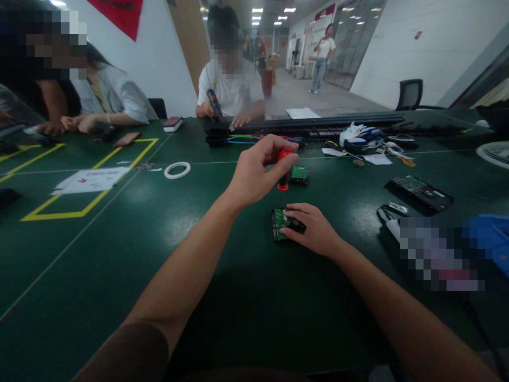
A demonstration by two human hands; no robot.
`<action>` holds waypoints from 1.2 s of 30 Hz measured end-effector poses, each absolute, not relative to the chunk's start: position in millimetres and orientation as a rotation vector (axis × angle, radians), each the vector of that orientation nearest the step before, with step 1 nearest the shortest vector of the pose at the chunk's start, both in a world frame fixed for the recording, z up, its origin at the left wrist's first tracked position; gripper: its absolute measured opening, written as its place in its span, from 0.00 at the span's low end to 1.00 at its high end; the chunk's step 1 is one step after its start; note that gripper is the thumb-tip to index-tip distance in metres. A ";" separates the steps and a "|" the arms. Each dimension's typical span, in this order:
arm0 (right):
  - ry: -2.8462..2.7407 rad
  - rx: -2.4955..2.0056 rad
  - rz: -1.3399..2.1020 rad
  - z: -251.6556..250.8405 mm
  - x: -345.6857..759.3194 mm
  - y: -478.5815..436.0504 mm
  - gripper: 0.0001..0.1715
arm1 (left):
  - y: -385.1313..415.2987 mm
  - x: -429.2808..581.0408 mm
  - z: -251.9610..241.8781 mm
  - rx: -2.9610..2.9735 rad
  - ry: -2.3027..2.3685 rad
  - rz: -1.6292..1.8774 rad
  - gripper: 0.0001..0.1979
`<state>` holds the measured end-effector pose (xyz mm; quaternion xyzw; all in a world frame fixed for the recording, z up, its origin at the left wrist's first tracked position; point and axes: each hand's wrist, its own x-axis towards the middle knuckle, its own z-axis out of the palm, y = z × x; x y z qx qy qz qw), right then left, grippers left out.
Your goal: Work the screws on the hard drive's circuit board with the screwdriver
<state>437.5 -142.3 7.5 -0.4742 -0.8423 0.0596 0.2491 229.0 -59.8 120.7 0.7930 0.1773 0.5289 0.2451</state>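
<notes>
A red and black screwdriver (283, 178) stands nearly upright in my left hand (256, 172), its handle held between thumb and fingers. The shaft points down at the far edge of a hard drive (279, 218), which lies with its green circuit board up. Whether the tip sits in a screw is too small to tell. My right hand (316, 228) grips the same drive from the right, fingers across its board and hiding much of it. Just beyond lies a second hard drive (300, 174), also board up.
Another drive (421, 193) lies to the right, near a blurred-out object (433, 254) and blue item (493, 239). White tape roll (177, 170) and paper (91, 180) are left. Gloves (360, 137) and long black bars (318, 123) lie farther back. A co-worker (228, 90) holds a power tool opposite.
</notes>
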 end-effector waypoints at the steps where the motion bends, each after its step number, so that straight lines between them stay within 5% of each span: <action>1: -2.299 -1.297 0.161 7.9 437.3 -142.3 0.26 | -59.0 229.5 119.8 2.140 0.461 1.432 0.09; 10: -2.306 -1.314 0.152 6.3 439.1 -143.1 0.27 | -48.1 230.2 111.7 2.071 0.471 1.418 0.16; 20: -2.279 -1.303 0.165 6.9 438.2 -143.7 0.25 | -53.6 222.9 122.5 2.334 0.705 1.563 0.09; 36: -2.291 -1.307 0.160 7.8 437.3 -143.6 0.26 | -52.8 231.5 112.0 2.267 0.579 1.473 0.19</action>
